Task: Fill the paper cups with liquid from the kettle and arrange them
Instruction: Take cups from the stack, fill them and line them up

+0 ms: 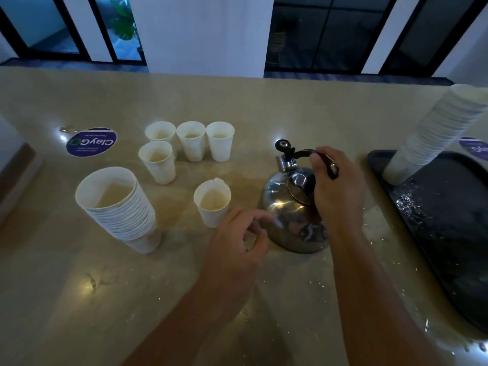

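A shiny steel kettle [287, 207] stands on the beige counter [79, 286], and my right hand [335, 186] grips its dark handle from above. Just left of the kettle stands a white paper cup [212, 203] holding pale liquid. My left hand [237, 244] hovers right in front of that cup with fingers loosely curled and holding nothing. Behind are several filled paper cups [190, 141], three in a row and one in front of the leftmost. A stack of paper cups [118, 210] stands at the left.
A black tray [443, 228], wet with drops, lies at the right and carries a tall leaning stack of cups [433, 133]. Round blue stickers [91, 142] lie on the counter at the left and far right. Spilled drops glisten around the kettle.
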The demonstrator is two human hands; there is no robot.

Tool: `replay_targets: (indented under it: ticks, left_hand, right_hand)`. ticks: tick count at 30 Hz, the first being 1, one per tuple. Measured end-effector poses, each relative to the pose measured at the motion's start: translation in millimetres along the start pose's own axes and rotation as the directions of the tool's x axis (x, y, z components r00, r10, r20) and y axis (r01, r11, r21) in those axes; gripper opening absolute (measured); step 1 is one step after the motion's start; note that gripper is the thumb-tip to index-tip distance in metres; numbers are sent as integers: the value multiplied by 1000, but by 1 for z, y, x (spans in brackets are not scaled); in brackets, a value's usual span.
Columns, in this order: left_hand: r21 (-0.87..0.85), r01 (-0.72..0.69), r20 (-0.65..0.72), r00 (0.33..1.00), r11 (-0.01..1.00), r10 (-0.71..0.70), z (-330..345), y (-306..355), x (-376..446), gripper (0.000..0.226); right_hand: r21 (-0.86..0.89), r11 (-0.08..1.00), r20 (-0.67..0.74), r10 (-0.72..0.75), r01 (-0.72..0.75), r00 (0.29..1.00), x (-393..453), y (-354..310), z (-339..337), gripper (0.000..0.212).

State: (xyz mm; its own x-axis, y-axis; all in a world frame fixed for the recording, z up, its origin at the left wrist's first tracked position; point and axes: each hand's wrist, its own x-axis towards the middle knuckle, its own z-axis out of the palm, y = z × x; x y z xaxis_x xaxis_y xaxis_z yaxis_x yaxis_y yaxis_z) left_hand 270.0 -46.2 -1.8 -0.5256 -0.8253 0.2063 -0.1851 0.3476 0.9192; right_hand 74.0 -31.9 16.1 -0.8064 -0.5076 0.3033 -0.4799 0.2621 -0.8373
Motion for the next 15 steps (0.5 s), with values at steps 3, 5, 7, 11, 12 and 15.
replay_targets:
  ticks: [3, 5, 7, 11, 12, 15]
  left_hand:
    - [18, 11, -6, 1000, 1000, -11, -4, -2, -4, 38]
    - [39, 5, -12, 1000, 999, -4, -9, -5, -5, 33]
    - [66, -1, -15, 1000, 998, 2, -16, -9, -7, 29]
    - [96, -19, -52, 998, 995, 24, -30, -10, -5, 27]
    - [101, -29, -62, 997, 994, 36, -33, -10, -2, 27]
    - [99, -39, -96, 994, 994, 48, -42, -11, 5, 31]
  right_hand:
    - [107, 993, -40, 48, -44, 998, -5, 2, 2, 13]
    - [157, 986, -51, 62, -53, 997, -9, -1, 1, 7]
    - [196, 979, -42, 63, -54, 997, -12, -3, 0, 8]
    - [255, 964, 1, 75, -72, 997, -15, -7, -4, 12]
    - [252, 965, 19, 72, -75, 997, -15, -8, -5, 13]
    - [239, 969, 70, 45, -60, 997, -18, -14, -9, 15]
